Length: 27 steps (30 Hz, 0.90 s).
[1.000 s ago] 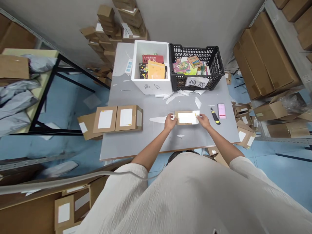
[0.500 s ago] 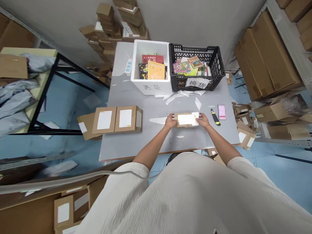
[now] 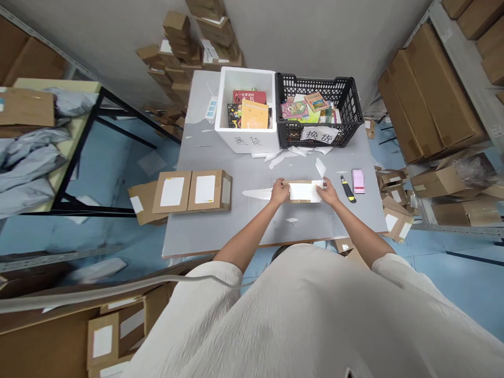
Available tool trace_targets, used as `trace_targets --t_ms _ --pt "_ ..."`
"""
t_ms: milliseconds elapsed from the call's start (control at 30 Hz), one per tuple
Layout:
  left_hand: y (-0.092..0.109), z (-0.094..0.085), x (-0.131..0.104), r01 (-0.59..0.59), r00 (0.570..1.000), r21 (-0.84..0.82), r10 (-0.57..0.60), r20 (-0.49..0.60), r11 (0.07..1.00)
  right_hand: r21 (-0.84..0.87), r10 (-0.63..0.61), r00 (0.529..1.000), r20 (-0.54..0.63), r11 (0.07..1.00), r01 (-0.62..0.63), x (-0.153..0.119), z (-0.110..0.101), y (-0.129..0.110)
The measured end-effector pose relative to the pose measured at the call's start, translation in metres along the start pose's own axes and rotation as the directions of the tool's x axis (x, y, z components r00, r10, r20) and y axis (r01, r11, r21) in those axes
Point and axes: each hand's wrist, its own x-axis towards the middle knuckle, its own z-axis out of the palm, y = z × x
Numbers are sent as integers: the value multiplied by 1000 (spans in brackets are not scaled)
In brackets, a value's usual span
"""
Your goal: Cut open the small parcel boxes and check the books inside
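A small cardboard box (image 3: 302,200) with a white label on top is held between my two hands above the grey table (image 3: 205,231). My left hand (image 3: 280,192) is closed on the box's left end. At the right end, my right hand (image 3: 327,193) grips the box, its fingers at a white flap or label edge (image 3: 317,184). A black and yellow utility knife (image 3: 348,189) lies to the right of my right hand, beside a pink phone-like item (image 3: 358,181). A long strip of white paper (image 3: 255,194) lies left of my left hand.
A white foam box (image 3: 249,142) and a black plastic crate (image 3: 346,126), both with books, stand at the table's back. Two labelled cardboard boxes (image 3: 191,191) sit at the left. Paper scraps (image 3: 291,220) lie about, and cartons (image 3: 429,94) fill the right side.
My left hand has shifted slightly right and over the box's left end. The white piece at the right end now sticks up by my right fingers. The view has turned slightly.
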Motion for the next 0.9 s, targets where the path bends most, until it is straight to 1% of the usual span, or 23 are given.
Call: trace_targets --t_ms 67,167,333,467,567,700,833,900 --pt "4 -2 -1 20 1000 -29 -20 13 999 68 45 998 -37 997 -42 -4 -3 -6" --pt "3 -4 -8 36 999 -10 -36 13 999 65 72 995 -75 996 -67 -10 -5 -10" --pt "-14 -1 -24 64 998 138 -67 17 988 -85 139 989 -59 986 -144 -20 -2 2" --pt "-28 1 -28 81 991 216 -101 85 973 -192 232 972 -33 953 -234 -25 1 12" --pt "-37 0 -29 93 983 251 -129 130 964 -228 267 964 -13 938 -263 -27 4 20" --pt "-42 -1 -27 89 986 235 -119 117 968 -193 261 965 -38 945 -263 -24 5 26" --pt "-35 -2 -19 95 990 156 -110 92 983 -170 241 968 -67 954 -249 -16 6 25" --pt "-30 0 -15 108 988 120 -120 100 987 -170 199 977 -77 963 -210 -13 7 24"
